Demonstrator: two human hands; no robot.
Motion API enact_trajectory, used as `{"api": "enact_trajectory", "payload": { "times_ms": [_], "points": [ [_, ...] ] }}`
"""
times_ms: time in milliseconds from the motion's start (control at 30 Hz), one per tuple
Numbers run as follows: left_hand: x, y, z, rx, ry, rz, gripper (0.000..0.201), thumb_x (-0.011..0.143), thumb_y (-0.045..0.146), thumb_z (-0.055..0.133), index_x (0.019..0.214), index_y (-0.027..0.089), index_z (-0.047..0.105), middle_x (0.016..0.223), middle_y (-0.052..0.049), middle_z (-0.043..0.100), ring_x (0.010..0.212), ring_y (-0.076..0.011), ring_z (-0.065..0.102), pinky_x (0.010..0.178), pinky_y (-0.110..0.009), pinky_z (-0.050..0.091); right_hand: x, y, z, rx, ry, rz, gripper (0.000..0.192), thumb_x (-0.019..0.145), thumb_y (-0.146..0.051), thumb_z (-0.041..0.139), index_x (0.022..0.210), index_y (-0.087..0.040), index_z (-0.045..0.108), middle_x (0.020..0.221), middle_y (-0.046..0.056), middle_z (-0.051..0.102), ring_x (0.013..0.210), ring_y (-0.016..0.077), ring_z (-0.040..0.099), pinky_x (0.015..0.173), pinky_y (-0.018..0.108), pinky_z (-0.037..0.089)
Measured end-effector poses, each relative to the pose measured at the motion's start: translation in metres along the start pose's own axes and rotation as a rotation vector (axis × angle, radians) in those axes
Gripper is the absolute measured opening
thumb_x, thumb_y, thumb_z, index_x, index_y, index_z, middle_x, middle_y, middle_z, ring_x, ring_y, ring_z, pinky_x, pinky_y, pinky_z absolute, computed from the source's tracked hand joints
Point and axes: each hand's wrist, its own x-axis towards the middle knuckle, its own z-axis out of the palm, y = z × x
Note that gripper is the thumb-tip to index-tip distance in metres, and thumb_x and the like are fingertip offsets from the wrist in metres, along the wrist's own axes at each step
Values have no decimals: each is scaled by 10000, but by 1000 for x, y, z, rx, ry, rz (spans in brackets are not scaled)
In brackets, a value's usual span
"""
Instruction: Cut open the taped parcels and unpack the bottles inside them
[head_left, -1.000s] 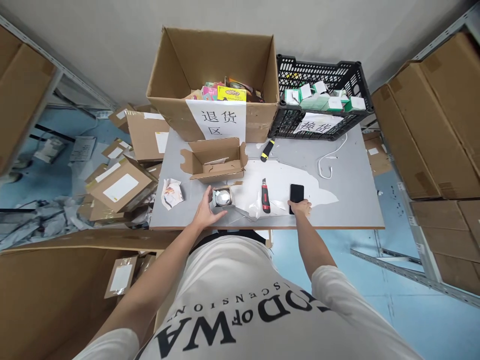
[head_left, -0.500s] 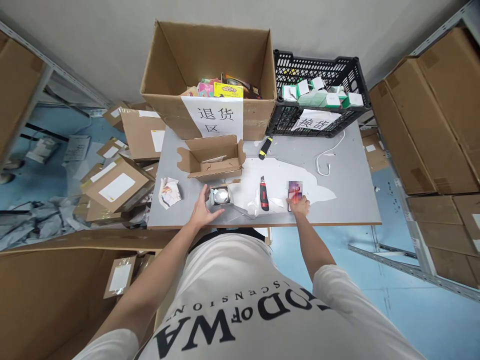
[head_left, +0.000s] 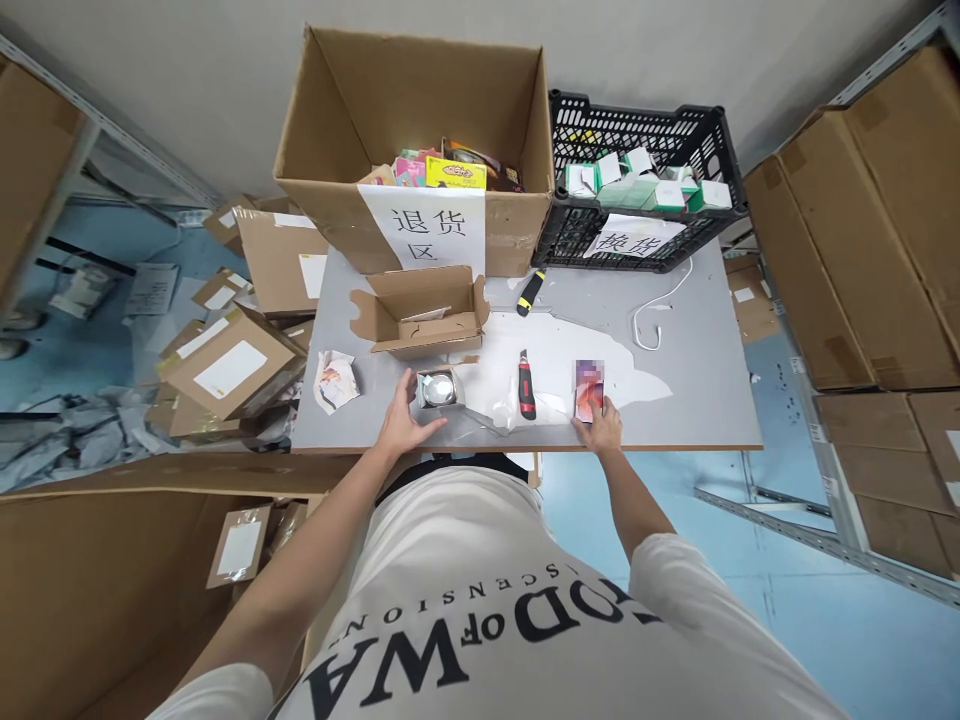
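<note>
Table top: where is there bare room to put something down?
The table is bare right of the phone, below the white cable. The left, around the open small box, the shiny item and the left hand, is crowded.

A white paper sign [head_left: 429, 232] taped to the front of the large cardboard box [head_left: 330, 190] reads "退货区" in black characters, two on the upper line and one below. A second white sign [head_left: 634, 236], hanging on the black plastic crate [head_left: 570, 235] beside it, carries two handwritten characters, apparently "换货". Seen upside down, the wearer's white T-shirt [head_left: 480, 620] bears large black letters including "OD of WA" with smaller letters reading "SCENSION". Print on the yellow packet [head_left: 455, 173] inside the box is too small to read.
</note>
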Motion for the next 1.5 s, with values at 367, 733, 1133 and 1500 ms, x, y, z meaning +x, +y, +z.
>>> {"api": "enact_trajectory", "payload": {
  "times_ms": [367, 733, 1133, 1500],
  "points": [
    [-1, -6, 5, 16, 18, 0, 1195, 561, 465, 826, 1485, 198, 116, 1453, -209, 342, 1315, -362, 398, 1048, -530, 389, 28, 15, 1, 216, 31, 86, 1045, 758, -611, 534, 1494, -137, -37, 1498, 163, 235, 1340, 314, 279, 1065, 393, 288],
    [-1, -13, 9, -11, 47, 15, 1177, 558, 443, 833, 1482, 210, 140, 1475, -196, 310, 1342, -353, 357, 1072, -518, 362, 19, 33, 21, 341, 53, 5, 1193, 653, -622, 651, 1492, -96, -15, 1501, 193, 242, 1362, 349, 258, 1093, 442, 273],
    [-1, -12, 7, -54, 31, 7, 1117, 618, 414, 805, 1482, 220, 124, 1448, -201, 361, 1310, -342, 412, 1043, -509, 401, 14, 35, 26, 497, 48, -10, 1297, 579, -658, 695, 1494, -94, -30, 1510, 237, 183, 1388, 389, 183, 1113, 479, 219],
    [-3, -14, 6, -35, 29, 9, 1082, 641, 407, 788, 1477, 210, 130, 1430, -203, 391, 1286, -332, 446, 1014, -508, 431, 10, 29, 30, 497, 45, 30, 1275, 580, -666, 676, 1498, -154, -45, 1530, 195, 165, 1401, 369, 176, 1111, 509, 243]
  ]
}}
